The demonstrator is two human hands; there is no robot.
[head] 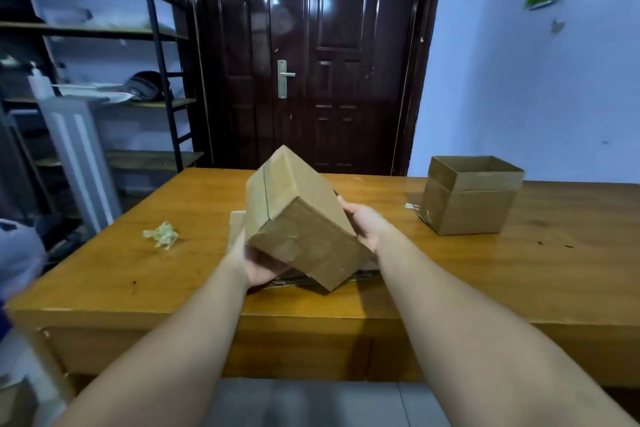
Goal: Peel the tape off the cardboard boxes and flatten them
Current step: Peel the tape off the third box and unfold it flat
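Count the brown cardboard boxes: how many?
2. One closed brown cardboard box is held tilted above the wooden table; one open-topped cardboard box stands on the table's right side. Flattened cardboard beneath the held one may hide more.

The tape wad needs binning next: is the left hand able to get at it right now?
Probably not yet: the left hand grips the tilted box from below, together with the right hand. Nothing stands between it and the tape wad on the table.
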